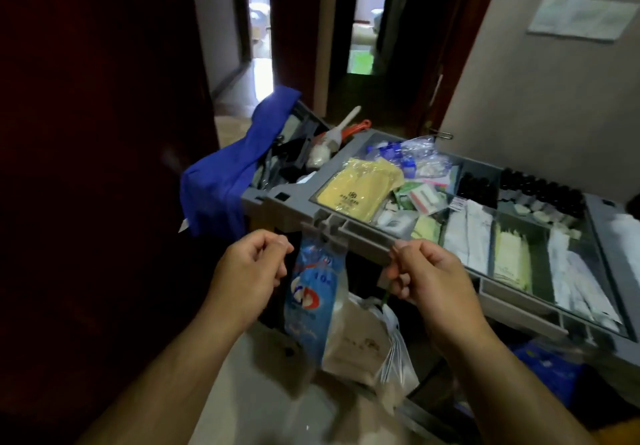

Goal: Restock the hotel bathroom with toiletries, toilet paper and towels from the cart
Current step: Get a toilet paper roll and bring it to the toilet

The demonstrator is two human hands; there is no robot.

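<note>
**Housekeeping cart tray with both hands at its front rim**

The grey cart tray (367, 233) fills the centre and right of the head view, divided into compartments. Yellow sachets (356, 188) lie in the near-left compartment. White packets (467, 233) lie flat further right, and rows of dark bottles (540, 186) stand along the far side.

The left hand (249, 264) is just below the tray's front corner, fingers curled and thumb tip on the forefinger. Whether it grips anything cannot be told. The right hand (426, 271) is at the front rim, fingers likewise curled. A thin green strand (385, 294) hangs beneath them, though whether it is pinched cannot be told.

Between the hands a blue printed bag (311, 302) hangs from the rim, with a white carrier bag (398, 358) just beside and below it.

A blue cloth (221, 181) drapes over the cart's left end, near a white-handled brush (343, 124). A paper sheet (581, 19) is fixed to the wall at upper right.
</note>
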